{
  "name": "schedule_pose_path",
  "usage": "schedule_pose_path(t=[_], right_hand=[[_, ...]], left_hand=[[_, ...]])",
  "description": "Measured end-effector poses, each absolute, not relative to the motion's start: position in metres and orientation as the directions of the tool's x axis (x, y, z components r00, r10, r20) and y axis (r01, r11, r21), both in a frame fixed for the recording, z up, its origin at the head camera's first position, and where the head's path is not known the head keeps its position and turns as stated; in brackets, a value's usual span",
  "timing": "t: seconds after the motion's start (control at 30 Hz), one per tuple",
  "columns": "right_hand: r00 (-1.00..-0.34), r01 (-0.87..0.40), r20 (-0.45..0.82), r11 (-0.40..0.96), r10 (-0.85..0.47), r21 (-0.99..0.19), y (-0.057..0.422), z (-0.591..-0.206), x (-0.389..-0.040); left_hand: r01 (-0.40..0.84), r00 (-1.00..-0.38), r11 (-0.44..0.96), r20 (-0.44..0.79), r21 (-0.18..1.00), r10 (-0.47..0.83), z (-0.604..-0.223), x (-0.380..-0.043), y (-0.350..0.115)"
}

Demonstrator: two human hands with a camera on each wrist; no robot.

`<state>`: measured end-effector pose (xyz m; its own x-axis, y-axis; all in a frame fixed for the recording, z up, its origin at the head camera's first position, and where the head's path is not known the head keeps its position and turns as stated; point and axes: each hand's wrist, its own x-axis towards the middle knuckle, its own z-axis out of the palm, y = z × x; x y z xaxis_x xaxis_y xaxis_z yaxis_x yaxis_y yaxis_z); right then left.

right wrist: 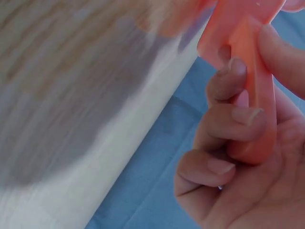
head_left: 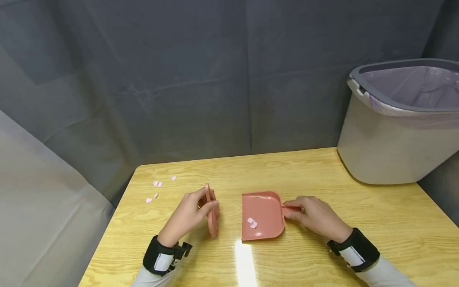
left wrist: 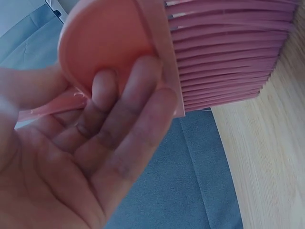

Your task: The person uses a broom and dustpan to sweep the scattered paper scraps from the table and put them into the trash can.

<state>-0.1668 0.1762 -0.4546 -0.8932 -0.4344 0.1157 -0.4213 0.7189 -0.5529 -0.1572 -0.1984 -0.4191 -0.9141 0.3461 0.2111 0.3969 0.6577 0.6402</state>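
Observation:
My left hand grips a coral-pink hand brush, which stands on edge over the table left of the dustpan. In the left wrist view, fingertips press on the brush's flat body, and its pink bristles point away toward the wood. My right hand holds the handle of a matching dustpan, its fingers curled round it. The dustpan lies on the table with its mouth facing left. Two pale pink scraps lie inside it near the mouth.
Several more pale scraps lie scattered on the wooden table at the far left. A grey bin with a purple-tinted liner stands at the back right corner. Dark cloth hangs behind the table.

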Motion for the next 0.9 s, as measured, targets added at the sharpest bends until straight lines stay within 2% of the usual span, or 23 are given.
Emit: schedule_pose_path(t=[0.27,0.4,0.53,0.73,0.9], right_hand=[[-0.901,-0.433,0.237,0.731,-0.363,-0.528,0.182,-0.426,-0.162],[-0.869,-0.475,0.401,0.719,-0.291,-0.507,0.195,-0.400,-0.160],[-0.819,-0.488,0.552,0.699,-0.158,-0.522,0.216,-0.372,-0.157],[-0.774,-0.436,0.632,0.689,0.041,-0.579,0.251,-0.329,-0.148],[-0.758,-0.345,0.628,0.707,0.177,-0.617,0.280,-0.295,-0.147]], left_hand=[[0.400,-0.913,0.657,0.213,0.639,0.348,-0.424,-0.156,-0.200],[0.402,-0.912,0.660,0.216,0.634,0.347,-0.424,-0.156,-0.201],[0.410,-0.909,0.656,0.225,0.634,0.351,-0.423,-0.156,-0.201],[0.402,-0.913,0.657,0.219,0.638,0.345,-0.423,-0.157,-0.202],[0.403,-0.913,0.658,0.227,0.636,0.340,-0.422,-0.158,-0.200]])
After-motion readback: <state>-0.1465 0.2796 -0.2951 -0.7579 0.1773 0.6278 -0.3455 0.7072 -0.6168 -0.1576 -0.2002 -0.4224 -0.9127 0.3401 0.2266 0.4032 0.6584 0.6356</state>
